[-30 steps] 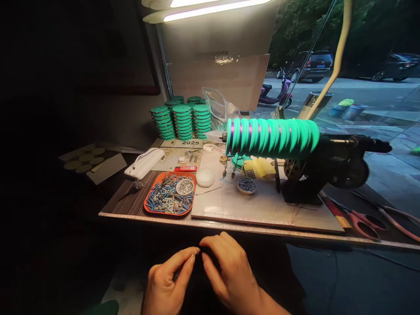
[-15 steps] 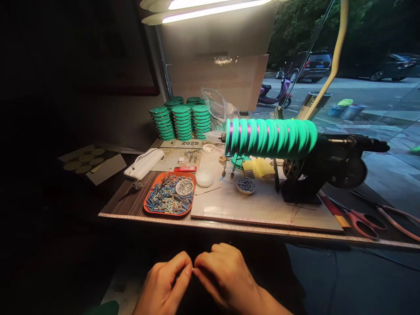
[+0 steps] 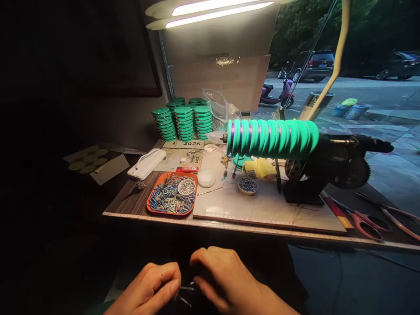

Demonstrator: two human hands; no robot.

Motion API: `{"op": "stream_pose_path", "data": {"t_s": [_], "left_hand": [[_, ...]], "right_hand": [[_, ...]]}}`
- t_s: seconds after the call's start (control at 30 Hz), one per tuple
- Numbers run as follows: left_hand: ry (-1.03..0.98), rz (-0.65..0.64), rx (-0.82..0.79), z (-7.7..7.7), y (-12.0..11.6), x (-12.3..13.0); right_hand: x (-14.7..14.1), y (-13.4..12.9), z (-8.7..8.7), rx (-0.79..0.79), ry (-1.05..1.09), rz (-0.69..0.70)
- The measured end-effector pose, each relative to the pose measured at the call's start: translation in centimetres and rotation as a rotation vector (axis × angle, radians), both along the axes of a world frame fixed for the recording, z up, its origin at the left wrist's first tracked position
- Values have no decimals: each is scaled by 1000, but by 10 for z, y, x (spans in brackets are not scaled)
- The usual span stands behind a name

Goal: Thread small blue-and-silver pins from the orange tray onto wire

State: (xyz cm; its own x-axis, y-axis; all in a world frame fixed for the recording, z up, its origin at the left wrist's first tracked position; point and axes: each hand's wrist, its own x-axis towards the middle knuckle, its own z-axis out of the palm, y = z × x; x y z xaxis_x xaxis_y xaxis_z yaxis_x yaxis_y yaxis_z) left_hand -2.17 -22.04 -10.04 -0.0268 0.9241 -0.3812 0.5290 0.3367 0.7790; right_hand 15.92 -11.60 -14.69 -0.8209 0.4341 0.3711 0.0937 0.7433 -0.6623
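Below the table edge, my left hand is closed, thumb pressed to forefinger. From its pinch stick out a few thin silvery wire-like pieces, too small to name for certain. Close beside it on the right, my right hand has curled fingers, its thumb and forefinger near a tiny silvery tip; whether they grip it is hidden. Ahead on the table, an orange tray carries many small blue, grey and pale tube-like pieces and a round dish of tiny silvery parts.
A black winding machine bears a row of green foam spools. Stacked green spools stand at the back. Around them are a cup of dark beads, a white round container, a white pouch and red-handled scissors.
My hands have drawn apart, the left going left and down. Thin silvery pieces now show between them. The view has shifted slightly.
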Motion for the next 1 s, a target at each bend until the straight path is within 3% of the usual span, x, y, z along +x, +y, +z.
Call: {"op": "stream_pose_path", "data": {"t_s": [0.1, 0.2, 0.4, 0.53, 0.63, 0.7, 0.83, 1.0], "left_hand": [[-226, 21, -129, -3, 3, -5], [-411, 46, -143, -9, 6, -5], [-522, 228, -76, -20, 6, 14], [-750, 419, -101, -11, 4, 20], [-910, 631, 33, -2, 3, 9], [-895, 691, 82, -3, 4, 3], [-578, 570, 29, -17, 11, 16], [-419, 732, 185, -28, 18, 47]], "right_hand": [[3, -1, 7, -336, -24, 14], [0, -3, 9, -430, -3, 16], [-8, -8, -15, 50, 135, 52], [-6, -9, -21, 166, 251, 64], [-3, -6, -10, 197, 321, -1], [-2, -3, -3, 206, 334, -81], [-5, -2, 1, 288, 379, -196], [-8, -2, -2, 380, 367, -295]]}}
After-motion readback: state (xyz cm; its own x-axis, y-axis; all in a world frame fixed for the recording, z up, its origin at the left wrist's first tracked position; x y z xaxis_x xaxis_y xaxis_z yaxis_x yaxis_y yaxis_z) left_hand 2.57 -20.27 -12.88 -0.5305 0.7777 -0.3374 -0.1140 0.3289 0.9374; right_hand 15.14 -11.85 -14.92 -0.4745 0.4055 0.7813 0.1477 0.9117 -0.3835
